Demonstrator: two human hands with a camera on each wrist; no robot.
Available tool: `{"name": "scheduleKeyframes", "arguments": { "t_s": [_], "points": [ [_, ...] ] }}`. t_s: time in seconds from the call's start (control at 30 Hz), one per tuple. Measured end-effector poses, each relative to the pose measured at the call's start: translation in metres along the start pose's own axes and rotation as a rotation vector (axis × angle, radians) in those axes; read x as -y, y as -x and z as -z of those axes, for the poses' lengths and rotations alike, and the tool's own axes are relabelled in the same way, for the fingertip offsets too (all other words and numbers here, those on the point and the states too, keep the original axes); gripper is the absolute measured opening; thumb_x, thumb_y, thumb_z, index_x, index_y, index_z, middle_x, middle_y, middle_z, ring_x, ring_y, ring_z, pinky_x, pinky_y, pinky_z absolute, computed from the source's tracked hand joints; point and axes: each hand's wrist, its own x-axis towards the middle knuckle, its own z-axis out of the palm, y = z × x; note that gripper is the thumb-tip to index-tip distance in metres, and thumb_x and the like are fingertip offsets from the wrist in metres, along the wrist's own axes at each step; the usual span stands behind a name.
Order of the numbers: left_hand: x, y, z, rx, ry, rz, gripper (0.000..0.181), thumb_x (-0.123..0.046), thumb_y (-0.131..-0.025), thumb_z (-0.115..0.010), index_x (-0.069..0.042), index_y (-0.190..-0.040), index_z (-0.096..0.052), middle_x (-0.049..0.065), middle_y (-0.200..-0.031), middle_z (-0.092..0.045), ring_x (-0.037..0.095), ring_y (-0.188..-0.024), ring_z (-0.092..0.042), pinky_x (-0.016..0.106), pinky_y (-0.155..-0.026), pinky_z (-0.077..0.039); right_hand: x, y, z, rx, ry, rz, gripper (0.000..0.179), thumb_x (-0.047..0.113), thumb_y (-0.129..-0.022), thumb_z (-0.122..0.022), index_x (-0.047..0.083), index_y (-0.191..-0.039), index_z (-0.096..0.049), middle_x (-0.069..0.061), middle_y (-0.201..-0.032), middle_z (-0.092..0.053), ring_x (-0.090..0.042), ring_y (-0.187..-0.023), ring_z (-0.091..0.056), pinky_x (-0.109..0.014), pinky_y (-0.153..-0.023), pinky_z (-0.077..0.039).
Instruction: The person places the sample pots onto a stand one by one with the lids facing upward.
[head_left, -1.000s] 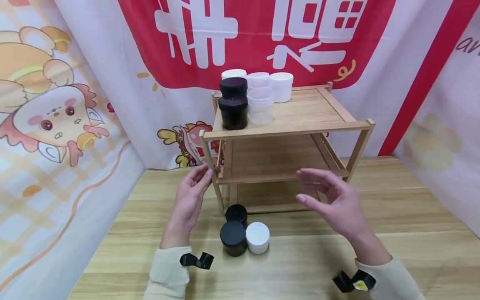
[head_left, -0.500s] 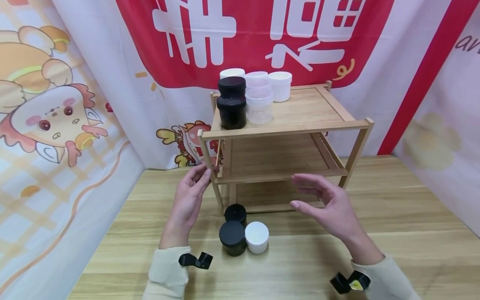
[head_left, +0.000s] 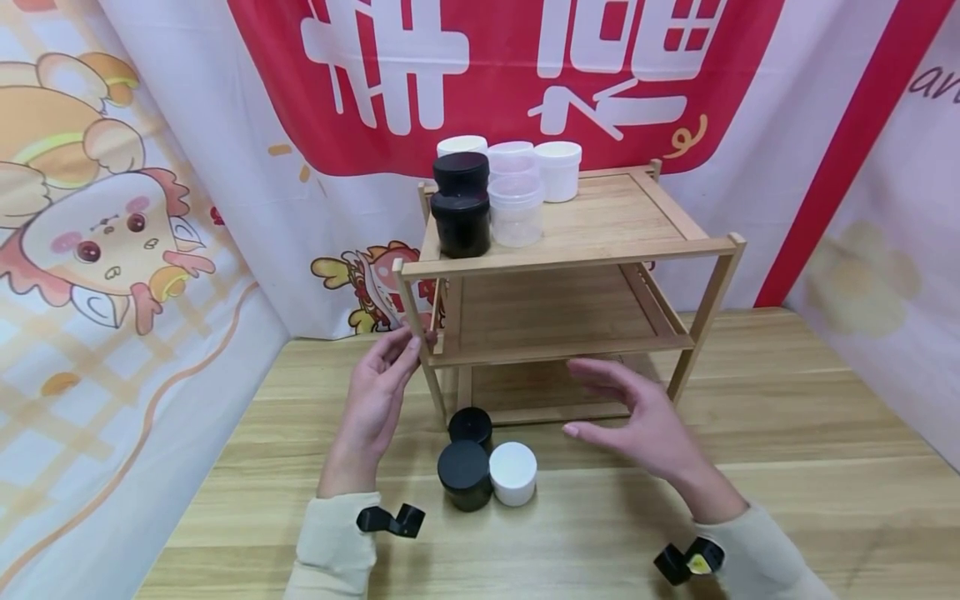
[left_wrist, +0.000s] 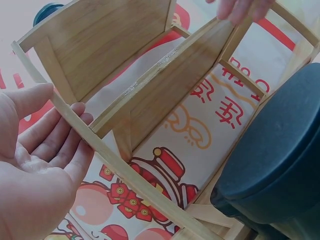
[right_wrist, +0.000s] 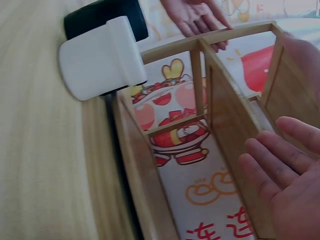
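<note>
My left hand (head_left: 381, 387) grips the front left post of a three-tier wooden shelf rack (head_left: 588, 265); the left wrist view shows its thumb on one side of the post and fingertips past the other. In front of the rack's right half, my right hand (head_left: 637, 412) hovers with thumb and fingers spread apart, holding nothing. On the table between both hands stand a black jar (head_left: 465, 475), a second black jar (head_left: 471, 426) behind it, and a white jar (head_left: 513, 473) beside them. The white jar (right_wrist: 97, 60) also appears in the right wrist view.
Several jars stand on the rack's top left: stacked black jars (head_left: 461, 204), clear jars (head_left: 516, 200) and white jars (head_left: 558, 171). Printed cloth (head_left: 300, 225) hangs behind the rack and along both sides of the wooden table (head_left: 787, 433).
My right hand has moved left and slightly down across the rack's front, fingers still apart. My left hand stays at the post; the jars have not moved.
</note>
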Motion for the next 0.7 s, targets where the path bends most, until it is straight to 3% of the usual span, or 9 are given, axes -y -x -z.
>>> {"name": "scheduleKeyframes", "arguments": {
  "t_s": [0.23, 0.7],
  "points": [
    [0.0, -0.002, 0.001, 0.005, -0.006, 0.005, 0.048, -0.015, -0.112, -0.059, 0.003, -0.154, -0.047, 0.007, -0.141, -0.065, 0.019, -0.139, -0.055, 0.032, -0.127, -0.041, -0.012, 0.001, -0.011, 0.116, -0.014, 0.01, 0.092, 0.031, -0.075, -0.099, 0.021, -0.155, -0.055, -0.002, -0.159, -0.059, -0.031, -0.142, -0.06, -0.056, -0.12, -0.048],
    [0.001, -0.005, 0.005, 0.017, -0.005, 0.005, 0.038, -0.014, -0.112, -0.059, -0.001, -0.147, -0.053, 0.003, -0.138, -0.065, 0.019, -0.138, -0.055, 0.027, -0.122, -0.046, -0.034, 0.005, -0.03, 0.302, -0.048, 0.037, 0.103, 0.035, -0.07, -0.102, 0.02, -0.158, -0.051, -0.006, -0.161, -0.056, -0.04, -0.142, -0.058, -0.064, -0.12, -0.045]
  ]
}}
